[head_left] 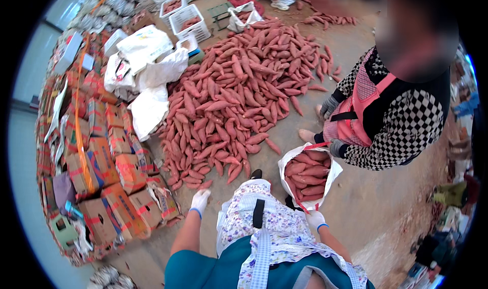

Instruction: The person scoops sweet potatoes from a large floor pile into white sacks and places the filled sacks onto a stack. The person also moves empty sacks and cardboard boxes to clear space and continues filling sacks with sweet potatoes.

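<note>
A white woven bag (283, 163) packed with reddish sweet potatoes (309, 170) is at my right side, its mouth spread wide. My right hand (315, 219), in a white glove, grips the red strap (305, 208) on its near rim. Across from me, a co-worker's grey-gloved hand (336, 147) has the opposite red strap (317, 145). My left hand (200, 200), gloved in white too, hangs by the near edge of a large sweet potato heap (232, 98). Its fingers are seen from the back, so whether they hold anything cannot be told.
Stacked cardboard cartons (114, 197) bound with an orange strap line the left. White sacks (148, 98) lie against the heap. White plastic crates (189, 23) and another filled bag (244, 17) stand behind it. The co-worker (404, 125) stands close on the right.
</note>
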### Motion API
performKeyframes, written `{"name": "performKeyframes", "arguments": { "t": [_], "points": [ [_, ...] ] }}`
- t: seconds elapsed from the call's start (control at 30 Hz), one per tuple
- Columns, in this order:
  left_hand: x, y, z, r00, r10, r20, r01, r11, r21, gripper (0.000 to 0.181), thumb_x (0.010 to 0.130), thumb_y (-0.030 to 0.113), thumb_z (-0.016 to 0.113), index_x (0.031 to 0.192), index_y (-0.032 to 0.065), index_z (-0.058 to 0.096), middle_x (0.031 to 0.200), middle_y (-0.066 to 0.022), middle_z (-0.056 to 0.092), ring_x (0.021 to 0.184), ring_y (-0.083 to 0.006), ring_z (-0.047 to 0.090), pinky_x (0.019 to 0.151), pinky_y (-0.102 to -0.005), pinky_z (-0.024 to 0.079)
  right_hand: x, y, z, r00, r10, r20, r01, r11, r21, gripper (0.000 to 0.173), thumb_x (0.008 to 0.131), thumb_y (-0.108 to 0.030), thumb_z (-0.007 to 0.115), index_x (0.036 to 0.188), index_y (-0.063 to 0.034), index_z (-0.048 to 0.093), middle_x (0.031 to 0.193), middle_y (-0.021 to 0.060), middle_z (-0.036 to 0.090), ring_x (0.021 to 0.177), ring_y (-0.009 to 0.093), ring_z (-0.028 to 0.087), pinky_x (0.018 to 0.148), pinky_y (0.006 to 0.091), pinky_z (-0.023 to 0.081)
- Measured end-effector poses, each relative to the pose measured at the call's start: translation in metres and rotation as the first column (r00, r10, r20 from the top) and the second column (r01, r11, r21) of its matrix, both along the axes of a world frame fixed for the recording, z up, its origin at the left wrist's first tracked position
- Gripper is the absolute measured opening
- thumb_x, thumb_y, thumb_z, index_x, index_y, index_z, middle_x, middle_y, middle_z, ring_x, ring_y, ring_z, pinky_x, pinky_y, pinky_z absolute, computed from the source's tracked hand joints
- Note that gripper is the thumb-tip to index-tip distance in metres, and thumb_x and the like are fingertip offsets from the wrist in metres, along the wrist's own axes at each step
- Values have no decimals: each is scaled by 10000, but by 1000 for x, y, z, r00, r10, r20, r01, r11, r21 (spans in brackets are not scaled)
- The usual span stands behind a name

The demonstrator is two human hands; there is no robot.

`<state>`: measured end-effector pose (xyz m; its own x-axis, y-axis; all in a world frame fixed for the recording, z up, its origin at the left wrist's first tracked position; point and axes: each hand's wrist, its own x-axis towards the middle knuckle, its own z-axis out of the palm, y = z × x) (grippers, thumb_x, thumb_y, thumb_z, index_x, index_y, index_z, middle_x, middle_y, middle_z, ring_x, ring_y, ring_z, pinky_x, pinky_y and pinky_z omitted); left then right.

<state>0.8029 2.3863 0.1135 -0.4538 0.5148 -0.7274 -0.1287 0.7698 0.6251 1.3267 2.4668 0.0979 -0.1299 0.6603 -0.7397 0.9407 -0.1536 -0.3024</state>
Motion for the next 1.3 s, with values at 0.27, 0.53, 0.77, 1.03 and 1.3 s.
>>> {"name": "performKeyframes", "arguments": {
  "t": [0.27, 0.53, 0.77, 1.03, 1.3],
  "points": [
    [151, 58, 24, 987, -106, 124, 101, 994, 49, 272, 840, 265, 568, 998, 51, 624, 816, -40, 640, 717, -114, 585, 655, -263, 461, 83, 30, 10, 960, 267, 88, -275, 957, 98, 383, 814, -372, 474, 848, -30, 641, 829, 218, 635, 806, 364, 620, 748, 477, 481],
    [156, 9, -11, 998, -3, 66, 7, 998, -68, 285, 829, 264, 568, 971, 23, 624, 786, -64, 640, 669, -140, 592, 602, -273, 473, 82, 92, 19, 900, 421, 115, -420, 907, -33, 458, 846, -424, 428, 863, -23, 649, 872, 222, 634, 845, 372, 614, 767, 471, 477],
    [167, -35, -71, 942, 269, 199, -230, 953, -197, 214, 836, 228, 518, 877, 44, 620, 782, -85, 651, 638, -162, 591, 547, -303, 474, 28, 191, 7, 846, 532, 34, -519, 836, -179, 413, 837, -371, 450, 866, -6, 642, 933, 232, 614, 917, 384, 577, 833, 450, 441],
    [109, 34, -71, 702, 648, 295, -631, 758, -166, 210, 845, 200, 565, 970, 36, 603, 825, -65, 648, 685, -149, 617, 576, -290, 484, -152, 361, 93, 148, 983, -113, -882, 183, 435, 129, 743, -169, 526, 687, -53, 539, 679, 149, 550, 680, 332, 567, 610, 456, 456],
    [37, 118, -67, 577, 711, 403, -794, 603, 74, 182, 869, 179, 550, 1021, 85, 584, 892, -35, 641, 697, -115, 584, 597, -264, 483, -344, 541, 237, 79, 959, 271, -813, -95, 575, 56, 719, -136, 546, 709, -83, 529, 687, 125, 535, 675, 297, 575, 584, 407, 467]
  ]
}}
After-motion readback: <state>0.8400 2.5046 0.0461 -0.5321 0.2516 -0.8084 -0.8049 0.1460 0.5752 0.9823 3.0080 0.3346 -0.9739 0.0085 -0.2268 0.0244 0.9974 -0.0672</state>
